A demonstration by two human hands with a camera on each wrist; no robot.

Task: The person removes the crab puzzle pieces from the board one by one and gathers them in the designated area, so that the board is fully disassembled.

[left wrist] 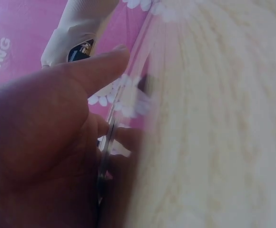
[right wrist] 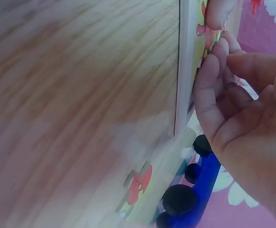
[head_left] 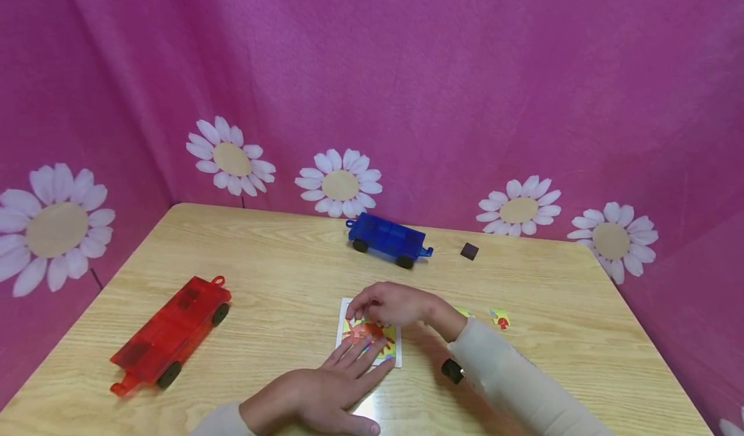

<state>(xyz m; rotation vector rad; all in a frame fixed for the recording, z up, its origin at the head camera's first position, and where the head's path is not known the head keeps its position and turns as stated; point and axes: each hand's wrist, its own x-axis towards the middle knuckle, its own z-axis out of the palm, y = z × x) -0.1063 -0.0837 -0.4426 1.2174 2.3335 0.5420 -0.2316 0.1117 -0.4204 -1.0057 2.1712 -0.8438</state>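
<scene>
A small white-rimmed puzzle board (head_left: 388, 353) with an orange crab picture lies on the wooden table (head_left: 279, 281) in front of me. My left hand (head_left: 343, 374) lies flat, its straight fingers pressing the board's near edge; the left wrist view shows the palm (left wrist: 43, 142) against the board's rim (left wrist: 110, 137). My right hand (head_left: 386, 303) hovers over the far-left corner, fingers curled down and pinching a puzzle piece against the board, the piece mostly hidden. In the right wrist view those fingertips (right wrist: 209, 76) touch the board (right wrist: 185, 57).
A loose puzzle piece (head_left: 500, 318) lies right of the board, another partly hidden behind my right wrist. A blue toy car (head_left: 388, 239) and a small dark square (head_left: 469, 250) sit at the back. A red toy car (head_left: 168, 332) rests at the left. Pink daisy-print cloth surrounds the table.
</scene>
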